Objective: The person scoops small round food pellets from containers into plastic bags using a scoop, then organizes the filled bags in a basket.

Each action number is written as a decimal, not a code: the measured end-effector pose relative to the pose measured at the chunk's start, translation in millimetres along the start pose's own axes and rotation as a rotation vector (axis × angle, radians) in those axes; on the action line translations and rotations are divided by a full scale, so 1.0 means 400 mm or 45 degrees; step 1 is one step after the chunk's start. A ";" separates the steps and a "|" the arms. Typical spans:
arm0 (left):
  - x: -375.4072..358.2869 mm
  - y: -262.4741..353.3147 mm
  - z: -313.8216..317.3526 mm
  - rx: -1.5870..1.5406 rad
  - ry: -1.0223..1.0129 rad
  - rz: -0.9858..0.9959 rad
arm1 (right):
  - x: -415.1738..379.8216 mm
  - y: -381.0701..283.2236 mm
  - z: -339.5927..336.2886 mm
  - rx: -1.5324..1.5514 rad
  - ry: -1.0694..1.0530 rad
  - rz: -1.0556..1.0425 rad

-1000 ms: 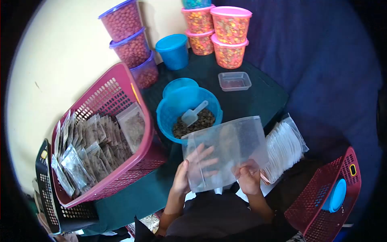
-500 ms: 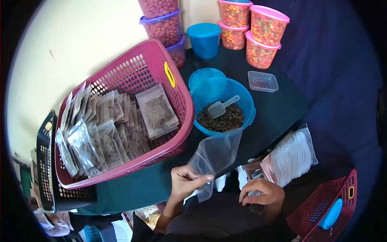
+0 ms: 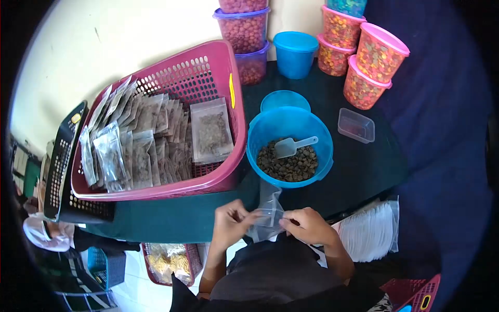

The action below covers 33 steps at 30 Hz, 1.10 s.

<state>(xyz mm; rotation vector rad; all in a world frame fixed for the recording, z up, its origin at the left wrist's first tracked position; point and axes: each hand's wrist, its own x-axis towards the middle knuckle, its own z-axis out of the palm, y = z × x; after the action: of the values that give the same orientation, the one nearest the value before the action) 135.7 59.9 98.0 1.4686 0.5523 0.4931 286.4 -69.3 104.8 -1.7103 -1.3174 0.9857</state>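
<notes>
My left hand (image 3: 232, 224) pinches one side of a clear plastic bag (image 3: 270, 205). On its other side, the fingers of my right hand (image 3: 307, 226) are closed at the bag's edge. No contents show in this bag. Just beyond it stands a blue tub (image 3: 326, 169) with small dark brown pieces (image 3: 288, 169) in the bottom. A clear plastic scoop (image 3: 294, 147) lies on top of the pieces. To the left, a maroon basket (image 3: 236, 151) holds many filled clear bags (image 3: 211, 130), mostly standing in rows.
A blue lid (image 3: 285, 99) lies behind the tub, and a clear plastic box (image 3: 356, 125) sits to its right. Stacked candy tubs (image 3: 377, 52) and a blue lidded bucket (image 3: 295, 54) line the back. A bundle of flat bags (image 3: 367, 231) is at right. Another person (image 3: 49, 231) appears far left.
My right hand has moved left and up to the bag and now grips it. The bag has been drawn down off the tub's rim, and the view has shifted.
</notes>
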 end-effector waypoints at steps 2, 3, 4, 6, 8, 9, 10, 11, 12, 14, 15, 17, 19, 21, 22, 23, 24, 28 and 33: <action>0.012 0.017 0.012 0.439 0.389 0.066 | 0.002 0.023 -0.024 -0.143 -0.011 -0.094; 0.010 0.023 0.018 0.514 0.398 0.058 | 0.003 0.028 -0.033 -0.141 -0.029 -0.101; 0.007 0.036 0.025 0.517 0.416 0.052 | 0.007 0.031 -0.042 -0.129 -0.059 -0.111; 0.000 0.061 0.038 0.322 0.158 0.126 | 0.012 0.036 -0.063 -0.112 -0.105 -0.131; -0.003 0.056 0.035 0.314 -0.164 0.386 | 0.009 0.037 -0.093 0.162 -0.232 0.021; 0.000 0.070 0.050 0.452 -0.228 0.453 | 0.011 0.036 -0.109 0.296 -0.334 0.056; 0.004 0.085 0.072 0.590 -0.290 0.516 | 0.013 0.042 -0.115 0.291 -0.358 0.052; 0.007 0.075 0.090 0.589 -0.263 0.508 | 0.017 0.048 -0.118 0.324 -0.373 0.010; 0.012 0.058 0.105 0.622 -0.355 0.539 | 0.020 0.052 -0.121 0.358 -0.390 -0.033; 0.013 0.042 0.128 0.661 -0.415 0.559 | 0.030 0.044 -0.134 0.375 -0.478 -0.048; 0.015 0.041 0.135 0.742 -0.425 0.574 | 0.037 0.035 -0.141 0.398 -0.533 -0.059; 0.012 0.042 0.143 0.865 -0.410 0.585 | 0.045 0.000 -0.161 0.400 -0.600 -0.026; 0.010 0.041 0.145 0.853 -0.373 0.586 | 0.053 -0.001 -0.165 0.403 -0.660 0.008; 0.003 0.036 0.141 0.768 -0.341 0.573 | 0.067 0.023 -0.156 0.344 -0.696 -0.201; 0.000 0.037 0.136 0.772 -0.324 0.566 | 0.071 0.026 -0.151 0.343 -0.714 -0.205; 0.000 0.040 0.130 0.809 -0.345 0.536 | 0.076 0.027 -0.148 0.381 -0.734 -0.232; -0.002 0.041 0.125 0.845 -0.368 0.507 | 0.080 0.029 -0.144 0.418 -0.752 -0.258; -0.027 0.042 0.113 0.998 -0.145 0.537 | 0.090 0.033 -0.127 0.366 -0.794 -0.196; -0.041 0.065 0.092 0.946 0.103 0.476 | 0.099 0.023 -0.113 0.212 -0.546 -0.166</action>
<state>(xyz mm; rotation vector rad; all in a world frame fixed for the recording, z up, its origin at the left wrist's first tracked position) 146.1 22.2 125.4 2.2930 0.5530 0.6812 337.5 -37.1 110.4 -1.3132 -1.5426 1.3939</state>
